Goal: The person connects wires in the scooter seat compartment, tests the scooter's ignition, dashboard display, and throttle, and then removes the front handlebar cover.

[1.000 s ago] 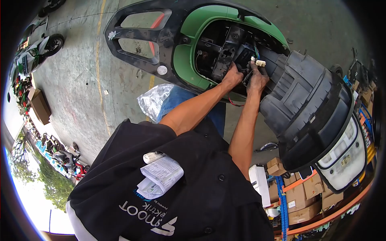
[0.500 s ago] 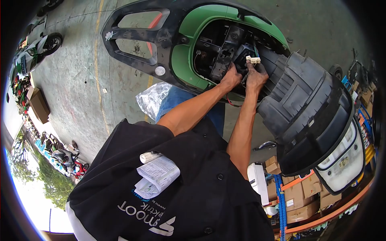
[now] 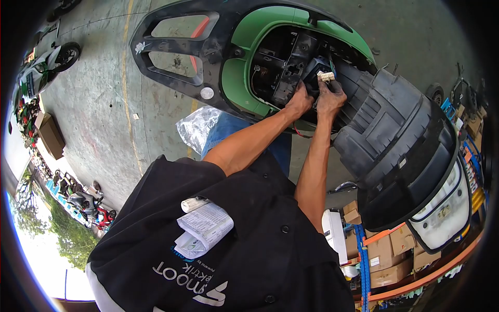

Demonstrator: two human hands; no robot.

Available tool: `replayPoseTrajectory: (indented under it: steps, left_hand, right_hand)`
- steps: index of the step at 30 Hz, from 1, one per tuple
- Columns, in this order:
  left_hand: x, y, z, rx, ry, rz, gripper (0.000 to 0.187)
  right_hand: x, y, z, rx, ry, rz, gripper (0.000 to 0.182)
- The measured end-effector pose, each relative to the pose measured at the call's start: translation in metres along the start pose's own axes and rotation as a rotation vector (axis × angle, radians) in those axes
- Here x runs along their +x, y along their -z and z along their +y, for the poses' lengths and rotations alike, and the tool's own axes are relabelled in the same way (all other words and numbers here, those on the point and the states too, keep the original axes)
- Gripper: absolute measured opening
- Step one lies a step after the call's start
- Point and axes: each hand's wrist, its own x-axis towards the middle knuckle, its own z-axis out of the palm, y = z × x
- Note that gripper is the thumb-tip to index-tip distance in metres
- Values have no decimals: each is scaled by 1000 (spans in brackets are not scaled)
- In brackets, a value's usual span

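While the right hand [image 3: 331, 99] pinches a cream-coloured, blocky plastic connector [image 3: 326, 76], the left hand [image 3: 299, 99] curls nearby

At the frame's upper centre, the connector is raised, probably to clear the dark, green-rimmed oval opening [image 3: 245, 83]. Whether the left grasps anything, I cannot tell. Since a second ago, the connector has shifted left.

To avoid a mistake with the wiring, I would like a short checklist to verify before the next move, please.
1. White connector held by right hand: ok, at the fingertips.
2. Connector contacts undamaged: cannot tell, too small.
3. Left hand holding a part: cannot tell, fingertips hidden.
4. Red wire tucked away: not ok, it shows outside the opening.
5. Folded papers tucked away: not ok, they jut from the black shirt.
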Motion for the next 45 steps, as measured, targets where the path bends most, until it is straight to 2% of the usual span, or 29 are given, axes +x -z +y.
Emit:
replayPoseTrajectory:
  steps: [2,5,8,11,13,19,21,24,25,27,29,30,31,32,33,35,37,38,40,42,45]
  left_hand:
    - [0,-6,-3,-42,-29,77,89]
    - [9,-15,-15,-56,-59,61,88]
    - [8,-18,-16,-53,-110,101,88]
    - [9,-18,-14,-9,-70,124,88]
    - [16,-27,-26,-25,-75,122,88]
    - [4,-4,-5,16,4,34,88]
    - [5,-5,-2,14,43,-10,87]
    - [7,-17,-11,-28,18,57,89]
    - [7,-15,-11,-79,-51,78,88]
    - [16,-24,-20,-129,-121,102,87]
    - [35,-49,-42,-315,-151,83,72]
    - [29,-43,-37,-315,-146,80,72]
    - [18,-30,-20,-175,-197,74,65]
    - [7,-14,-1,-38,-252,66,58]
    - [3,-9,3,-79,-221,102,56]
    - [7,-14,-6,-122,-197,141,54]
    - [23,-28,-32,-114,-253,151,82]
    - [24,-31,-34,-114,-254,148,82]
    - [15,-18,-16,-204,-96,39,83]
    - [16,-20,-15,-208,-115,70,83]
    - [17,-24,-19,-285,-177,117,84]
  right_hand:
    - [-1,0,4,-7,-39,7,23]
    - [-6,-1,-1,-11,0,40,21]
    - [-6,-2,-11,-65,113,15,20]
    - [0,2,-1,-49,112,-6,20]
    - [4,4,3,13,-9,-67,19]
    - [15,-6,9,115,-39,-112,15]
    - [18,-6,5,97,-35,-123,18]
    - [11,-5,-8,-71,-77,-105,17]
    - [4,-5,-12,-69,-69,-106,17]
    - [-16,-5,-17,-186,161,176,21]
    - [-31,5,-26,-94,155,139,20]
    - [-35,11,-23,-134,257,29,22]
    - [-37,16,-20,-175,360,-78,25]
    - [-33,17,-24,-207,318,-56,31]
    - [-28,16,-20,-214,316,-50,31]
    - [-12,10,-8,52,111,-33,37]
    - [-2,9,2,37,113,-102,34]
    - [-1,10,6,-12,73,-106,33]
    - [0,9,9,-63,36,-109,32]
    - [-6,4,9,546,-405,4,30]
    - [-9,0,4,556,-462,95,30]
